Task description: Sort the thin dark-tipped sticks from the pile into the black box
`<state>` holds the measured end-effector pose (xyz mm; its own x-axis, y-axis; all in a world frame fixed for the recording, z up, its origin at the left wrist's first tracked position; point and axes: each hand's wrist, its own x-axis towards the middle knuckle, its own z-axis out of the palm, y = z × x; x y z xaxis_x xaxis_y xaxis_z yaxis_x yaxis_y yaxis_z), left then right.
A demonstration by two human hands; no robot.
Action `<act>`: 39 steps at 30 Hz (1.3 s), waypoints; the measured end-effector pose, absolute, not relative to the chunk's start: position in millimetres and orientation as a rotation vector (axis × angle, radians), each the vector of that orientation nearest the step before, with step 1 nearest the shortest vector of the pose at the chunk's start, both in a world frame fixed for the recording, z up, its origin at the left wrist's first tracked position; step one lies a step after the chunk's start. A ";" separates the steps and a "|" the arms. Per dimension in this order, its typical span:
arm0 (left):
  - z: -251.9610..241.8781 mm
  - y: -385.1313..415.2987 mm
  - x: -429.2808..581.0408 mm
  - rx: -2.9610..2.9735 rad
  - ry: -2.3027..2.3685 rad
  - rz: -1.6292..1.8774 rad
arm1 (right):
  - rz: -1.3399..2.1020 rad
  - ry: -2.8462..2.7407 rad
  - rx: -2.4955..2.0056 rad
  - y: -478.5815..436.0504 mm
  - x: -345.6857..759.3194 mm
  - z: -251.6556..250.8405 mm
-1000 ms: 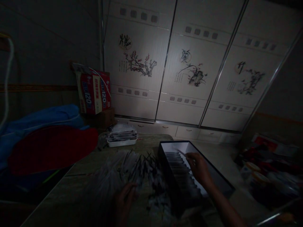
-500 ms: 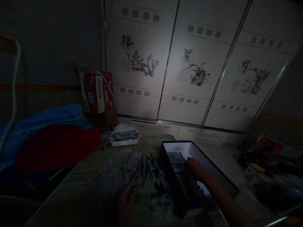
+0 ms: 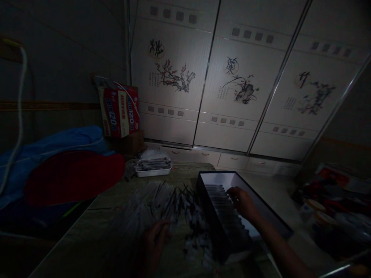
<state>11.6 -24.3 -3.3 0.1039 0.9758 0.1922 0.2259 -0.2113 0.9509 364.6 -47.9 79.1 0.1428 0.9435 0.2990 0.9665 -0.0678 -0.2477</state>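
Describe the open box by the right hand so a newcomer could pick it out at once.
Find the pale painted doors at the back, then the table before them. At its right side sits a long open box with the right hand over it. Unlike the small white tray farther back, it has dark outer walls and holds a row of dark, slender items.

Very dim in here, corners nearly black!
Soft light on the cabinet doors, glint lower right, near desk deep in shadow.

Bare right grip, bare forearm, left grip seemingly bare
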 end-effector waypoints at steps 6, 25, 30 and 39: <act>25.8 -32.5 6.7 1.512 1.304 1.318 | -0.148 -1.667 -1.763 -83.0 294.3 100.2; 45.9 -14.0 -33.0 1.327 1.521 1.511 | -0.025 -1.808 -1.794 -56.4 111.2 -5.8; 43.9 -11.2 -40.9 1.339 1.639 1.494 | -0.053 -1.899 -1.851 -49.0 81.6 0.4; 48.7 -16.8 -31.9 1.332 1.546 1.449 | 0.013 -1.906 -2.006 -46.9 78.8 6.7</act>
